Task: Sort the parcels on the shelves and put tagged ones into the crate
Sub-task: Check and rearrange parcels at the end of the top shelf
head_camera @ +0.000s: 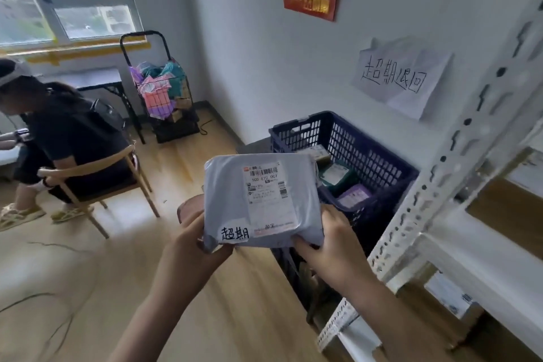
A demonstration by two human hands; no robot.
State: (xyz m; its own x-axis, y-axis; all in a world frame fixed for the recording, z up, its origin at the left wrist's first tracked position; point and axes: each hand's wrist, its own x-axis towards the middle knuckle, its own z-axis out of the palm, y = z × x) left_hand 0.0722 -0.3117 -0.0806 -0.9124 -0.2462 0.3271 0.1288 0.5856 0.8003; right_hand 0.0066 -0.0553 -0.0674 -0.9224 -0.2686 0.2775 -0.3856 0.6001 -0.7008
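The grey parcel (261, 200) sits mid-frame, label facing the camera, its long axis running left to right, a handwritten tag at its lower left. The left hand (197, 247) and right hand (332, 247) each keep a grip pinching its bottom corners. Behind it, right of centre, stands the blue crate (370, 156); the parcel hides the crate's near left corner, and the parcels inside it are blurred.

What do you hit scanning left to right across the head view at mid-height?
Seated person → trolley → grey parcel, held by left hand and right hand → blue crate → shelf post
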